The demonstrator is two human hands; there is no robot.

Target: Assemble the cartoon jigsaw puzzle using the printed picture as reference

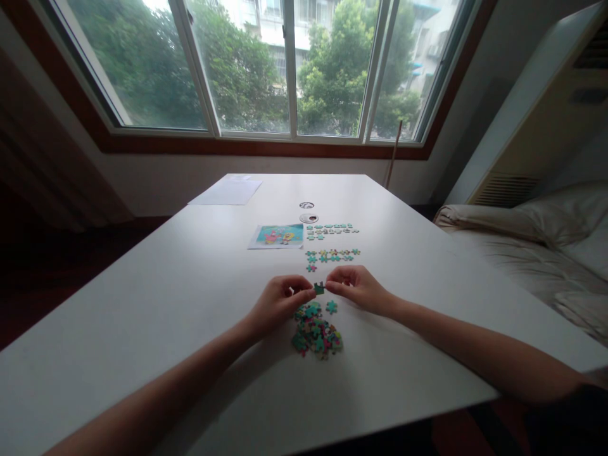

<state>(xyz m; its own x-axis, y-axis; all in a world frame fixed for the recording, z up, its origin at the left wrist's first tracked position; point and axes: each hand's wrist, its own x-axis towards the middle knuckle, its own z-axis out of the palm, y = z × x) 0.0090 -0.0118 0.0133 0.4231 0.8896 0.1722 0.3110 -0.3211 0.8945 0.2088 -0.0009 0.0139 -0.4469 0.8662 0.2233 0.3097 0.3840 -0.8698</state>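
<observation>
A green puzzle piece (319, 288) is held up between my two hands, just above the table. My left hand (285, 296) pinches its left side with thumb and fingers. On the other side, the fingertips of my right hand (357, 288) close on its right edge. Below them lies a heaped pile of puzzle pieces (317, 335), mostly green with some pink and yellow. One loose teal piece (331, 307) sits apart at the pile's upper right. Beyond my hands, sorted puzzle pieces (334, 256) lie in short rows.
A picture sheet (276, 236) with cartoon figures lies left of the rows. More pieces (329, 230) are lined up farther off, with two round items (308, 218) behind them. Blank paper (227, 192) rests at the table's far left. A sofa (527, 234) stands right of the white table (156, 297).
</observation>
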